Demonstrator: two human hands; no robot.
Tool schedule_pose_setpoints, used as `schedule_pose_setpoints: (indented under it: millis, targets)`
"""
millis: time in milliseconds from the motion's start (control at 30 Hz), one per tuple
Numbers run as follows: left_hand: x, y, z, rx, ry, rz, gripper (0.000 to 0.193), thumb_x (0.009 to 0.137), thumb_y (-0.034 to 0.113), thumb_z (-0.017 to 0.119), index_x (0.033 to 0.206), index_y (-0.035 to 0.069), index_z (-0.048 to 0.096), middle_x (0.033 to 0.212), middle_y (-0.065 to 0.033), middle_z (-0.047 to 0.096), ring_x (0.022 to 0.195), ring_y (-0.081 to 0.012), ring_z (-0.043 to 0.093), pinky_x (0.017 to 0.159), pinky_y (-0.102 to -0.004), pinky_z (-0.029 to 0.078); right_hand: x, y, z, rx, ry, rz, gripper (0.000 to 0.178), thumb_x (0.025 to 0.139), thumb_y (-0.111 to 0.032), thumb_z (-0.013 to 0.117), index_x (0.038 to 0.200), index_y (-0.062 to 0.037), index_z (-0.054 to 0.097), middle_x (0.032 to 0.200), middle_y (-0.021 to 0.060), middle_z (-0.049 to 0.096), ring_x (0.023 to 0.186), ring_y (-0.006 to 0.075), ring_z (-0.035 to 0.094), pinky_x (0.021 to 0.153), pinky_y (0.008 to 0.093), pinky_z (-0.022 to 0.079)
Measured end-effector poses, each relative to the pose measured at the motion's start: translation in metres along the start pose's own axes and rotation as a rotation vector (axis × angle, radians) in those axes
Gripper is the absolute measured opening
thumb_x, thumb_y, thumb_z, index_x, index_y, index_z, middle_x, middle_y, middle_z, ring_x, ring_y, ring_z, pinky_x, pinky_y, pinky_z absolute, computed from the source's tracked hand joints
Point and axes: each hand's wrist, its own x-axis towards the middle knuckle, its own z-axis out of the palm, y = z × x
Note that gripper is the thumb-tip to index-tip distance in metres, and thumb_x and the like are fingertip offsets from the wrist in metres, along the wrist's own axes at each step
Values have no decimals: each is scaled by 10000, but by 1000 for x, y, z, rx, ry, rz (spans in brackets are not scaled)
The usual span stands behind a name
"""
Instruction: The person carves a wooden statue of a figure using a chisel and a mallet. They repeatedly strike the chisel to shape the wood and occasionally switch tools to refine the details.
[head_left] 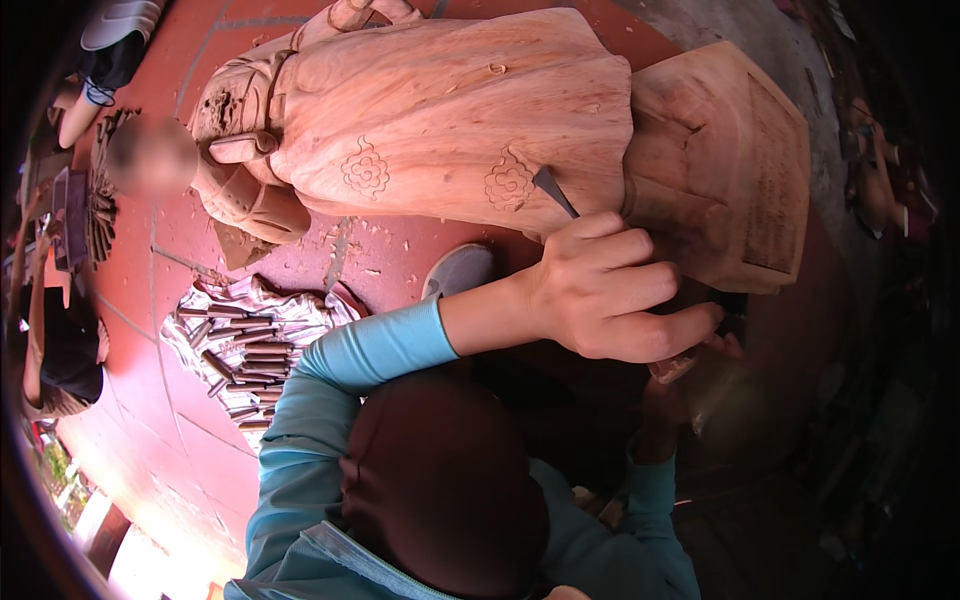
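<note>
A large carved wooden robed figure (430, 120) lies across the floor in front of me, its angular base (730, 150) to the right. Two curling cloud-like motifs are cut into the robe near its lower edge. My left hand (610, 290) is closed round a chisel (556, 191). The dark flat blade comes out past the little-finger side and its tip lies by the right-hand motif. My right hand (722, 346) is close behind the left, mostly in shadow and covered by it. Whether it holds anything is hidden.
Several dark-handled tools (262, 352) lie in rows on a striped cloth (190, 310) to my left. A grey shoe (460, 268) stands beside the figure. Wood chips dot the red tiled floor (300, 250). Parts of other people (60, 340) show at the far left.
</note>
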Motion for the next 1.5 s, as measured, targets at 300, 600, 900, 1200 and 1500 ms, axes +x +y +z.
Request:
schedule_pose_setpoints:
  millis: [300,600,900,1200,1500]
  targets:
    - [4,13,5,3,-63,12,205,755,208,673,957,212,644,658,38,447,490,-76,380,440,-196,275,23,-20,-26,52,-114,131,484,805,51,627,1208,54,360,827,51,558,730,144,553,750,299,460]
    - [25,-4,15,109,-169,-192,383,645,234,697,1026,227,665,746,21,463,548,-109,461,394,-248,359,38,-24,-26,-60,-178,66,411,803,-58,667,1135,61,456,927,88,570,944,218,539,925,367,405]
    - [42,-23,26,113,28,-486,492,624,74,710,1105,92,606,696,-58,542,610,-238,562,535,-336,446,45,-13,-23,341,-110,306,375,801,-8,669,1117,67,483,1094,132,535,1074,234,486,960,383,368]
    - [42,-22,20,114,-9,-508,503,644,27,683,1137,71,591,780,-71,590,666,-250,597,584,-324,474,45,-19,-24,406,-140,336,369,800,20,655,1119,65,475,985,88,557,992,188,505,975,353,355]
    - [39,-32,9,180,39,-468,434,739,27,668,1160,53,562,919,-98,620,722,-223,628,624,-287,502,154,-51,-36,232,-394,42,400,804,67,602,1190,11,517,1026,130,616,907,232,621,868,339,471]
